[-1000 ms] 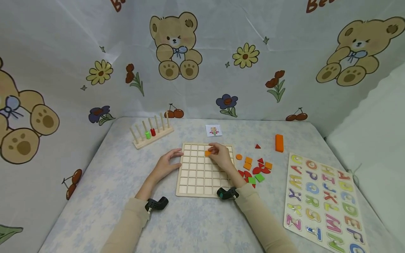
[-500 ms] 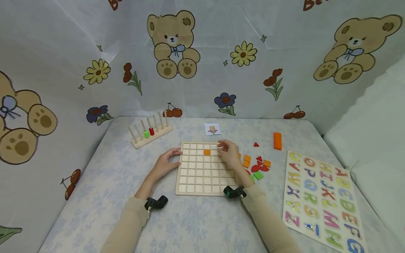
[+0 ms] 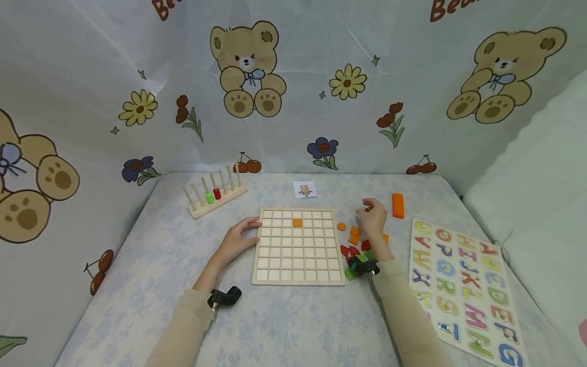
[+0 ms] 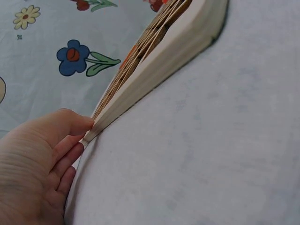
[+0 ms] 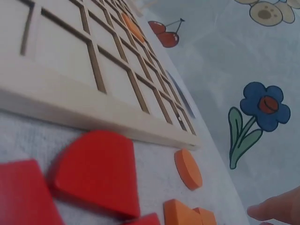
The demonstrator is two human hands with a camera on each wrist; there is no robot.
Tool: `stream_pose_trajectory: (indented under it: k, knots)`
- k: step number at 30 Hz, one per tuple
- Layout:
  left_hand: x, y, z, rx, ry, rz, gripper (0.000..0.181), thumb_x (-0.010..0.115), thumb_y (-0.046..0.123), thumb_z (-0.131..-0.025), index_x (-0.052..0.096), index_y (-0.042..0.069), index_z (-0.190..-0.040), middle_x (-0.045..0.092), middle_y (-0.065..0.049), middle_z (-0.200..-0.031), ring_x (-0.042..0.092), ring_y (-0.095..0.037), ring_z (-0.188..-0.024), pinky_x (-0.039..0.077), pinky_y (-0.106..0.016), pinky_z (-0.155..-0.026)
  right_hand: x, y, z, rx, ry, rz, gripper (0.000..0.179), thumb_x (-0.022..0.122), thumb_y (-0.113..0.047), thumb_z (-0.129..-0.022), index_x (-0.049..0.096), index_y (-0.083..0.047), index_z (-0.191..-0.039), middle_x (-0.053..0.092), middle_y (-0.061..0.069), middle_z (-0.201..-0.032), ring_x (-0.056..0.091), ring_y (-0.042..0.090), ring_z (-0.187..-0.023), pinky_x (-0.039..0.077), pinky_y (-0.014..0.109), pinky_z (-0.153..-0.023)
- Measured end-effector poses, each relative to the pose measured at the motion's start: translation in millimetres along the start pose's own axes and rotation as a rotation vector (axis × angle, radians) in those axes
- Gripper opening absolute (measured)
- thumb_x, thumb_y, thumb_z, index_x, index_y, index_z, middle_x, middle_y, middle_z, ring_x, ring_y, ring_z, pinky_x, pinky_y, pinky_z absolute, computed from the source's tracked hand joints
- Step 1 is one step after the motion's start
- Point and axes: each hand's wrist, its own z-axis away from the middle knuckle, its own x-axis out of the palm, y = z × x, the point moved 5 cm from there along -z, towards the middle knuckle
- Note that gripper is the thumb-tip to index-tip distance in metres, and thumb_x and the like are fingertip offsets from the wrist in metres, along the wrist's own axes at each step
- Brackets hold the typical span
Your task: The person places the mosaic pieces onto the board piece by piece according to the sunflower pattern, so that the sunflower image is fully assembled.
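A wooden grid board (image 3: 298,280) lies on the table with one orange square (image 3: 297,223) in an upper cell. My left hand (image 3: 234,242) touches the board's left edge with spread thumb and fingers; in the left wrist view its fingertips (image 4: 84,123) meet the board's rim. Past the board's right side, my right hand (image 3: 372,219) bends its fingers over a small red triangle (image 3: 368,208), mostly hidden; whether they pinch it is unclear. Only a fingertip (image 5: 265,211) shows in the right wrist view. Below lie orange squares (image 3: 354,238), red pieces (image 3: 345,250) and green pieces (image 3: 350,274).
An orange disc (image 3: 341,226) lies beside the board. Behind it is a small picture card (image 3: 304,189). A peg rack (image 3: 217,201) with green and red beads stands back left. An orange block (image 3: 398,206) and an alphabet board (image 3: 458,250) are on the right.
My right hand has left the orange square in its grid cell and moved right, beyond the board, to the small red triangle. My left hand stays at the board's edge.
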Motion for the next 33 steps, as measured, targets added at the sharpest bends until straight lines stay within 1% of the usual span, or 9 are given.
stream_pose_trajectory:
  k: [3,5,11,15,18,21,27,30,33]
  knots:
    - [1.0,-0.6,0.9,0.001,0.004,-0.006,0.057,0.071,0.007,-0.09,0.05,0.005,-0.144,0.063,-0.017,-0.133,0.042,-0.036,-0.141,0.026,-0.058,-0.119,-2,10,-6.2,0.062,0.002,0.035,0.034,0.065,0.005,-0.086,0.062,0.01,-0.12,0.062,0.029,-0.119,0.056,0.043,-0.107,0.051,0.053,-0.095]
    - [1.9,-1.5,1.1,0.0,0.002,-0.001,0.057,0.071,0.008,-0.091,0.05,0.005,-0.143,0.063,-0.017,-0.134,0.042,-0.036,-0.141,0.026,-0.058,-0.119,-3,14,-8.9,0.086,0.0,0.057,0.036,0.064,0.007,-0.085,0.062,0.011,-0.12,0.062,0.03,-0.118,0.057,0.043,-0.109,0.051,0.054,-0.097]
    - [4.3,-4.3,1.1,-0.017,0.001,0.014,0.058,0.071,0.008,-0.091,0.049,0.005,-0.144,0.061,-0.018,-0.136,0.04,-0.036,-0.143,0.025,-0.058,-0.12,-7,21,-12.3,0.115,0.006,0.087,0.033,0.062,0.009,-0.086,0.062,0.012,-0.119,0.064,0.033,-0.113,0.06,0.044,-0.104,0.052,0.053,-0.093]
    - [3.4,15.9,6.4,-0.033,-0.007,0.007,0.057,0.068,0.004,-0.092,0.047,-0.001,-0.145,0.059,-0.022,-0.137,0.038,-0.038,-0.143,0.024,-0.058,-0.12,-7,24,-15.0,0.109,0.007,0.088,0.032,0.061,0.009,-0.087,0.063,0.013,-0.118,0.065,0.033,-0.112,0.061,0.044,-0.102,0.053,0.053,-0.09]
    - [1.7,31.4,10.3,-0.034,-0.015,0.008,0.056,0.066,0.001,-0.092,0.046,-0.004,-0.144,0.059,-0.024,-0.136,0.038,-0.04,-0.143,0.024,-0.059,-0.119,-7,24,-17.8,0.1,-0.004,0.094,0.035,0.061,0.008,-0.087,0.062,0.012,-0.121,0.064,0.032,-0.115,0.061,0.044,-0.105,0.053,0.054,-0.092]
    - [1.2,32.1,9.9,-0.034,-0.02,0.015,0.056,0.066,0.001,-0.092,0.046,-0.004,-0.144,0.059,-0.024,-0.136,0.038,-0.04,-0.143,0.024,-0.059,-0.12,-8,23,-20.2,0.093,-0.019,0.092,0.037,0.063,0.009,-0.085,0.062,0.012,-0.122,0.065,0.032,-0.117,0.061,0.045,-0.107,0.053,0.054,-0.094]
    - [0.9,32.4,9.6,-0.034,-0.022,0.018,0.055,0.066,0.0,-0.092,0.047,-0.004,-0.144,0.059,-0.025,-0.136,0.038,-0.04,-0.143,0.024,-0.059,-0.12,-7,24,-21.3,0.083,-0.014,0.075,0.034,0.066,0.009,-0.086,0.063,0.012,-0.12,0.066,0.033,-0.111,0.063,0.045,-0.101,0.053,0.053,-0.093]
    - [0.3,33.1,9.8,-0.03,-0.024,0.022,0.055,0.066,0.0,-0.092,0.046,-0.005,-0.144,0.059,-0.025,-0.136,0.037,-0.04,-0.143,0.024,-0.059,-0.12,-4,22,-19.5,0.078,-0.026,0.014,0.037,0.068,0.008,-0.085,0.063,0.011,-0.121,0.067,0.032,-0.112,0.064,0.045,-0.102,0.054,0.052,-0.094]
    - [-0.5,34.1,10.7,-0.022,-0.027,0.022,0.055,0.066,-0.001,-0.092,0.046,-0.006,-0.143,0.058,-0.027,-0.136,0.038,-0.041,-0.142,0.024,-0.06,-0.119,4,16,-14.4,0.089,-0.083,-0.067,0.041,0.069,0.006,-0.086,0.061,0.009,-0.126,0.066,0.03,-0.118,0.064,0.043,-0.107,0.053,0.051,-0.097]
